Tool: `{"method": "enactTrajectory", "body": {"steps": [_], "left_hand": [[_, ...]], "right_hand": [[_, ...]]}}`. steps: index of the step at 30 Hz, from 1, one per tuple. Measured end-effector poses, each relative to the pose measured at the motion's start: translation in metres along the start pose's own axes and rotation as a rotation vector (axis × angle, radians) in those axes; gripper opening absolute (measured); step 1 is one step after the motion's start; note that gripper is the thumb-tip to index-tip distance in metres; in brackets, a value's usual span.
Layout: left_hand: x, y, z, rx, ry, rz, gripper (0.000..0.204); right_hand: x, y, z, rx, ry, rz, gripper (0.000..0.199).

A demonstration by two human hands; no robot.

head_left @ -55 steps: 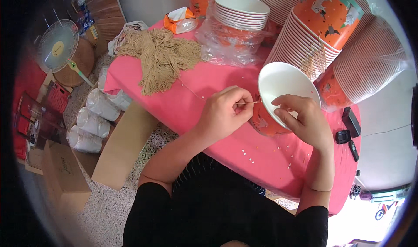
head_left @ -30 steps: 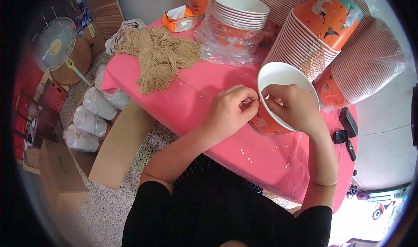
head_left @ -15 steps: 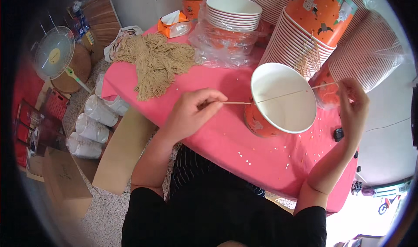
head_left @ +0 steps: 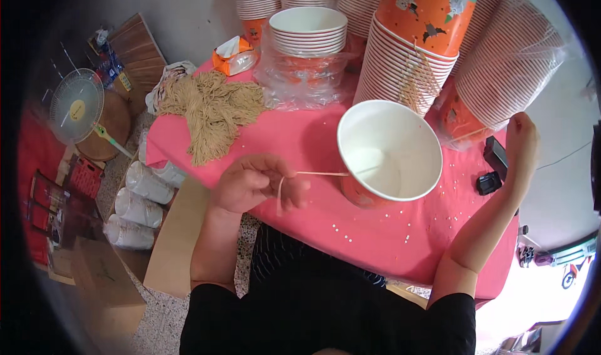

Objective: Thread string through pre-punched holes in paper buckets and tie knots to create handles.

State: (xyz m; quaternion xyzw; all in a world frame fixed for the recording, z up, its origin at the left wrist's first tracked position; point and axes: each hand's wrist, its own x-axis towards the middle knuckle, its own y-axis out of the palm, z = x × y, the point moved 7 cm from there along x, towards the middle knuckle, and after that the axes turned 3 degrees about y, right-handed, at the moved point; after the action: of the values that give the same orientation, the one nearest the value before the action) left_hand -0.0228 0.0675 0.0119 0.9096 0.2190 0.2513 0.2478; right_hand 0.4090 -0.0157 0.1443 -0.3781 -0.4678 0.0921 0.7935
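Observation:
A white-lined paper bucket [head_left: 391,151] with an orange printed outside stands tilted on the pink-covered table. A thin tan string [head_left: 322,173] runs from the bucket's left side to my left hand [head_left: 260,183]. The fingers there are curled loosely about the string, and its free end hangs below them. Beyond the bucket's right side, my right hand [head_left: 523,139] is raised and closed in a fist. A faint stretch of string leads up toward it; the fingers hide the grip itself.
Stacked paper buckets [head_left: 400,67], some in clear plastic, crowd the table's back. A heap of tan strings [head_left: 213,111] and an orange tissue pack [head_left: 235,56] lie back left. Small black objects [head_left: 489,183] sit near my right forearm. White dots litter the pink cloth [head_left: 300,220].
My right hand has moved outward and closed into a fist. The left hand has turned, its fingers loosening around the string, whose end now dangles. The view has shifted slightly.

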Motion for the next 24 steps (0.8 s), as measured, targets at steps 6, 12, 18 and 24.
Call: {"method": "enactTrajectory", "body": {"steps": [6,12,18,24], "left_hand": [[0.022,0.016,0.001,0.463,0.153,-0.149,0.021],[0.029,0.034,-0.007,1.065,0.318,-0.270,0.010],[0.046,0.026,0.006,0.544,0.142,-0.361,0.014],[0.054,0.028,0.007,0.843,0.129,-0.451,0.012]], "right_hand": [[-0.022,-0.013,0.033,-0.090,-0.119,-0.049,0.021],[-0.099,0.002,0.143,0.752,-0.658,0.676,0.027],[-0.143,0.038,0.161,0.457,-0.981,0.978,0.030],[-0.132,0.044,0.156,0.423,-0.896,0.956,0.015]]}}
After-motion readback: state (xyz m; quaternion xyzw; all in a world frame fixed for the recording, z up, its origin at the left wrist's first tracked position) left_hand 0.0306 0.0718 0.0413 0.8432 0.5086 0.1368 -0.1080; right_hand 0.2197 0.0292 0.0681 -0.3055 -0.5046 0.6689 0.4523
